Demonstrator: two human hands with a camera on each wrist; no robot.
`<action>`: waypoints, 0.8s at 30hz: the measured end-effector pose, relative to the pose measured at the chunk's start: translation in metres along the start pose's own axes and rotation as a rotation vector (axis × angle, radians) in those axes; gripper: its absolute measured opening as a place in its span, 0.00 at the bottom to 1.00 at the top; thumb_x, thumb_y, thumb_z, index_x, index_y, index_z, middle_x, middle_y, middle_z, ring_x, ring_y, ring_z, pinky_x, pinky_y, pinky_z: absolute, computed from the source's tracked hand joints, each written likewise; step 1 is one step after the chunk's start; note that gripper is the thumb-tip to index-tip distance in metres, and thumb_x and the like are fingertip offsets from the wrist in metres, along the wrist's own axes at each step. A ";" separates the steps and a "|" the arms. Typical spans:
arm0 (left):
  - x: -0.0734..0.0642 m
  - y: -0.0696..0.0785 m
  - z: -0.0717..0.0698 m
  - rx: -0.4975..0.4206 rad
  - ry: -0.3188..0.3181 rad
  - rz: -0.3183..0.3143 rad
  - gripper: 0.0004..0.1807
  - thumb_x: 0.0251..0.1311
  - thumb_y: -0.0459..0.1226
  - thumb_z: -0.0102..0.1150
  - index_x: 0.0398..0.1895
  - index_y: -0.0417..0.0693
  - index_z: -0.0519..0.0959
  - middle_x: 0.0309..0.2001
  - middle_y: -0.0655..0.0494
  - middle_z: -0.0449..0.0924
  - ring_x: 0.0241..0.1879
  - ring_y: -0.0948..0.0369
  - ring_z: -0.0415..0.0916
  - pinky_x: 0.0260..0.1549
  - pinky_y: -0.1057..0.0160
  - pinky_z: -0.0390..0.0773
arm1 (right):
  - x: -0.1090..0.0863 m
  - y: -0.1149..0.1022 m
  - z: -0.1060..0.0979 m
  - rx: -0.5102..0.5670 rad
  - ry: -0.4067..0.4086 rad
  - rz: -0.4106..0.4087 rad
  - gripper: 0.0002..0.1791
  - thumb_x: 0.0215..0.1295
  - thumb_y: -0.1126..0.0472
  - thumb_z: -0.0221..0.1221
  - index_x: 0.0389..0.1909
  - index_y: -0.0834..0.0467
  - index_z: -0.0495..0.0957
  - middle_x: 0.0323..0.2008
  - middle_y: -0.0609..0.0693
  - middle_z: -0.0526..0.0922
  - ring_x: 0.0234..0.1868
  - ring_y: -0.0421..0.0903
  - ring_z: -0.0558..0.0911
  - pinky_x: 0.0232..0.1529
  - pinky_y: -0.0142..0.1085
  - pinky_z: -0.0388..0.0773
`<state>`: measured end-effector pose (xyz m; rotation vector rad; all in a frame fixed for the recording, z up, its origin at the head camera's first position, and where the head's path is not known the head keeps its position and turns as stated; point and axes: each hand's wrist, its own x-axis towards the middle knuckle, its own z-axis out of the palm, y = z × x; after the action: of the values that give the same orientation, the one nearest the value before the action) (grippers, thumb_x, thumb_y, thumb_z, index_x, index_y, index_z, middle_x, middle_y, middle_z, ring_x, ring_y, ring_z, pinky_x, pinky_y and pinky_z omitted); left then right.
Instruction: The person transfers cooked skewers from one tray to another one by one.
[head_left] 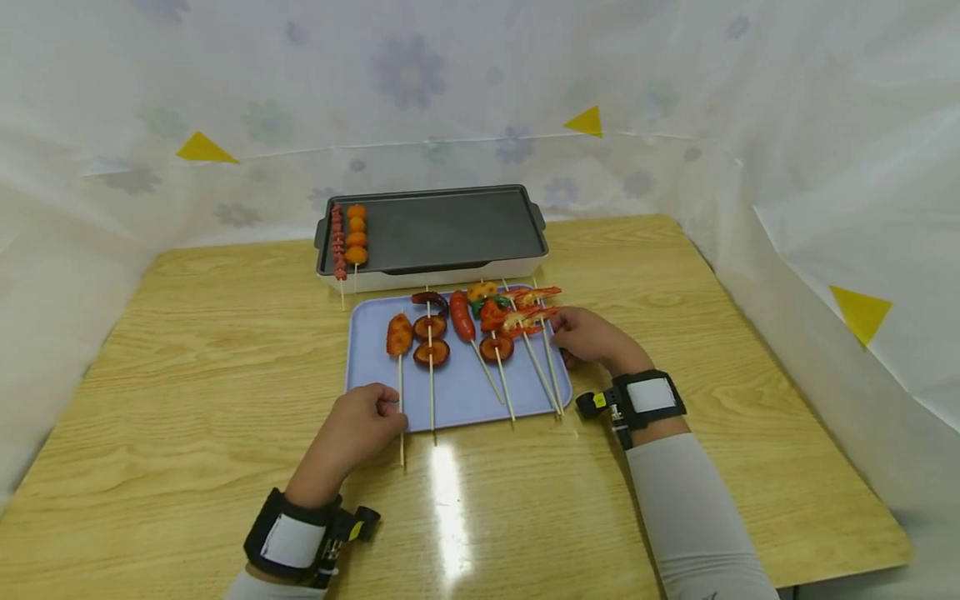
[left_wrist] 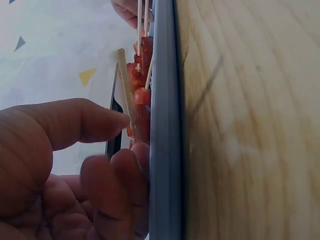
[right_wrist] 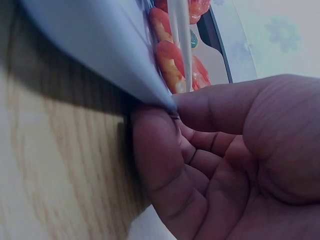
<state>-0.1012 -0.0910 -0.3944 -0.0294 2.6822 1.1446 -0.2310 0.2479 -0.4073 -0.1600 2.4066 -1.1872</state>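
A lilac tray (head_left: pixel 468 400) lies on the table, bearing several food skewers. My right hand (head_left: pixel 588 336) grips its right rim, thumb above and curled fingers beneath, as the right wrist view shows. At the tray's near left corner is my left hand (head_left: pixel 365 423), its thumb tip at the bare stick of the chicken wing skewer (head_left: pixel 399 335). A gap shows between thumb and loosely bent fingers in the left wrist view. To the right lie a mushroom skewer (head_left: pixel 431 355), a sausage skewer (head_left: pixel 462 317), a mixed skewer (head_left: pixel 496 347) and shrimp skewers (head_left: pixel 534 318).
Behind the tray stands a dark grill plate (head_left: pixel 450 229) on a white base. On its left side lie a skewer of small red pieces (head_left: pixel 338 242) and one of orange balls (head_left: pixel 356 237). Pale sheeting (head_left: pixel 480 100) hangs behind the wooden table (head_left: pixel 225 358).
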 end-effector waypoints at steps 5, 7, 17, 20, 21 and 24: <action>0.000 0.001 -0.001 0.008 -0.024 -0.014 0.20 0.58 0.40 0.66 0.49 0.34 0.79 0.34 0.52 0.79 0.32 0.58 0.74 0.30 0.61 0.75 | 0.000 0.000 0.000 0.005 -0.004 0.001 0.07 0.72 0.68 0.49 0.46 0.67 0.69 0.34 0.57 0.74 0.28 0.46 0.77 0.28 0.36 0.77; -0.001 0.000 -0.001 0.005 -0.025 -0.019 0.22 0.60 0.42 0.66 0.51 0.35 0.78 0.36 0.51 0.79 0.34 0.57 0.75 0.31 0.60 0.75 | 0.000 0.000 -0.001 0.005 -0.005 0.001 0.07 0.71 0.68 0.49 0.46 0.67 0.69 0.34 0.57 0.74 0.28 0.46 0.77 0.28 0.36 0.77; -0.002 -0.003 -0.005 -0.016 0.026 -0.024 0.23 0.62 0.43 0.64 0.54 0.36 0.77 0.43 0.48 0.79 0.38 0.55 0.75 0.32 0.59 0.76 | 0.001 0.000 -0.001 0.009 -0.001 0.012 0.08 0.71 0.68 0.49 0.47 0.67 0.70 0.34 0.57 0.74 0.28 0.46 0.77 0.28 0.36 0.78; 0.000 -0.005 -0.004 -0.025 0.076 0.041 0.22 0.63 0.42 0.64 0.55 0.36 0.77 0.45 0.46 0.78 0.39 0.54 0.76 0.33 0.57 0.77 | 0.000 0.000 -0.001 0.010 -0.002 0.012 0.08 0.71 0.68 0.49 0.47 0.67 0.70 0.34 0.57 0.74 0.28 0.46 0.77 0.28 0.36 0.78; 0.000 -0.006 -0.004 -0.023 0.100 0.085 0.23 0.63 0.42 0.64 0.55 0.36 0.77 0.46 0.45 0.78 0.40 0.54 0.76 0.34 0.56 0.78 | 0.000 -0.001 -0.001 0.008 -0.003 0.010 0.08 0.71 0.68 0.49 0.47 0.67 0.69 0.34 0.57 0.74 0.28 0.46 0.77 0.28 0.36 0.78; 0.001 -0.009 -0.002 -0.009 0.179 0.265 0.25 0.61 0.40 0.66 0.58 0.37 0.76 0.52 0.43 0.77 0.47 0.50 0.77 0.43 0.51 0.80 | 0.000 -0.001 -0.001 0.007 -0.008 0.010 0.09 0.72 0.68 0.49 0.49 0.67 0.69 0.35 0.57 0.74 0.29 0.46 0.77 0.28 0.36 0.78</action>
<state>-0.1020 -0.0985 -0.3995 0.2402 2.9054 1.2842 -0.2312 0.2478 -0.4058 -0.1501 2.3934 -1.1888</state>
